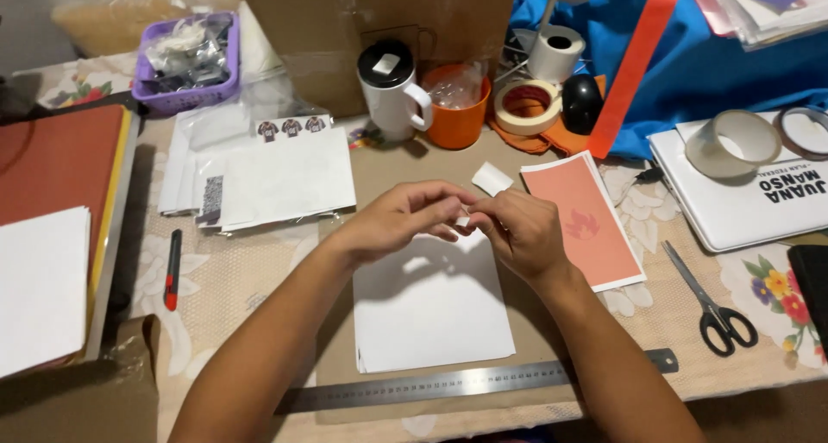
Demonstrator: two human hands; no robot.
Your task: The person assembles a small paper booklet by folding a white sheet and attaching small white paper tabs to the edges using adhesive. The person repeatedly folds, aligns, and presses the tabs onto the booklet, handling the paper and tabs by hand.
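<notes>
head cam: left hand (405, 219) & right hand (517, 232) pinched together on small white paper piece (464, 221) above white sheet stack (431, 309). best w/ fingertips only, steady, so it doesn't crease.

Home craft desk: tape rolls (527, 106), scissors (711, 301) (cluttered).

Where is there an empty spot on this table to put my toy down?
One bare patch lies between the red-and-black cutter and the white paper stack. Another is between the orange sheet and the scissors. The back is crowded: white mug, orange cup, tape rolls. Both hands, left and right, hover mid-table.
</notes>
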